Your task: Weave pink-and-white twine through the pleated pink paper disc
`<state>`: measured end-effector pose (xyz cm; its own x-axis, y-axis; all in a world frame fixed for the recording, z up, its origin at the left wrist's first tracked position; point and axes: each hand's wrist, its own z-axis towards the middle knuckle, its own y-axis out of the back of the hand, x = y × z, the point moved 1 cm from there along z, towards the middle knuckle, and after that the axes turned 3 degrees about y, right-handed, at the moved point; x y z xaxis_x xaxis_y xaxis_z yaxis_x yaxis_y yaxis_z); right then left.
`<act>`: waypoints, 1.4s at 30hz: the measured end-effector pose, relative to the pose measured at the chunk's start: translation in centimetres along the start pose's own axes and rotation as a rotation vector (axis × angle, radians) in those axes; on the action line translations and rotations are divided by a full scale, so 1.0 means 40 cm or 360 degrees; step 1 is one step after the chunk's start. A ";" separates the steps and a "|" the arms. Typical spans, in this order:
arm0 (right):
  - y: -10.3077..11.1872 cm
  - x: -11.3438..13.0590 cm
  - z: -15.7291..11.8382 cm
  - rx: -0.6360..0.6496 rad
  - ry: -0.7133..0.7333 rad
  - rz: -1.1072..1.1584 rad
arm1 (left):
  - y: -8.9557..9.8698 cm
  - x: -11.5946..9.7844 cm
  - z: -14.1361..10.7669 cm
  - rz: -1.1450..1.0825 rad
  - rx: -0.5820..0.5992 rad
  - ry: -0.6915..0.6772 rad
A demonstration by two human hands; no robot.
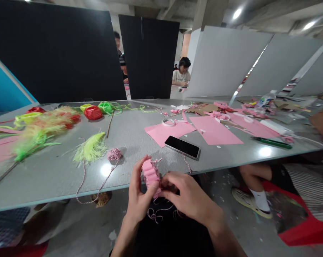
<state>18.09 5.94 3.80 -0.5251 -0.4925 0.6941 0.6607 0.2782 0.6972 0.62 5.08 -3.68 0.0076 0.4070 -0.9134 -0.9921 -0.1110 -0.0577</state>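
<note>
The left hand point(140, 191) and right hand point(186, 194) are both clenched, fingers pinching a pleated pink strip point(150, 176) held just off the table's point(129, 171) near edge. Red-and-white twine point(161, 214) loops below the hands. On the table lie a twine ball point(114, 154), a phone point(182, 146), pink sheets point(215, 130) and yellow-green feathers point(90, 148).

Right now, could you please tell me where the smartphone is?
In the head view, the black smartphone lies right of centre on the grey table, against a pink paper sheet, with a red-and-white twine ball to its left.
</note>
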 end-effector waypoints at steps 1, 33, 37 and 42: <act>0.013 -0.014 -0.004 0.0006 -0.0047 -0.0033 | 0.000 0.000 0.000 0.0009 0.0016 -0.0006; -0.020 0.019 0.008 -0.0094 0.0170 0.0150 | -0.001 -0.001 0.007 -0.0064 -0.0082 0.0046; 0.057 -0.084 -0.040 0.0087 -0.0475 -0.0452 | 0.001 0.007 0.006 -0.0066 -0.0045 0.0045; 0.133 -0.161 -0.096 -0.0053 -0.1002 -0.0781 | 0.000 0.015 0.008 -0.0056 -0.0049 0.0033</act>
<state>27.05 7.42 2.33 -0.9578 0.0083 0.2873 0.2862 0.1209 0.9505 0.60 5.60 -4.10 0.0455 0.3920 -0.9188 -0.9869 -0.1249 -0.1022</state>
